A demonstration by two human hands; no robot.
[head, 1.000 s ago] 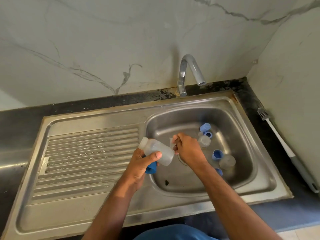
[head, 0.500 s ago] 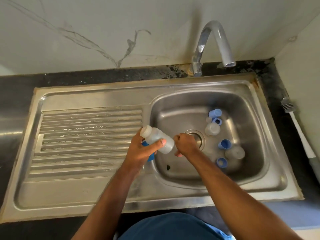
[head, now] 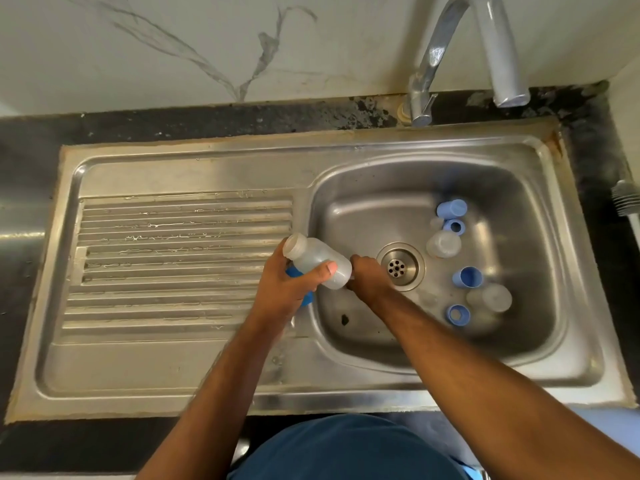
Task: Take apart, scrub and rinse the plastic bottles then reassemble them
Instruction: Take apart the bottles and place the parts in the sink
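Observation:
My left hand grips a clear plastic bottle lying sideways over the basin's left rim, its open neck pointing left. Something blue also sits under that palm. My right hand is closed into a fist against the bottle's base; what it holds is hidden. In the basin lie loose parts: blue caps and clear bottles.
The drain is just right of my right hand. A ribbed drainboard fills the left side. The tap arches over the basin's back. A brush handle lies at the right edge on the dark counter.
The camera has moved closer and tilted down. My hands with the bottle have shifted slightly left, from over the basin toward its left rim, uncovering the drain.

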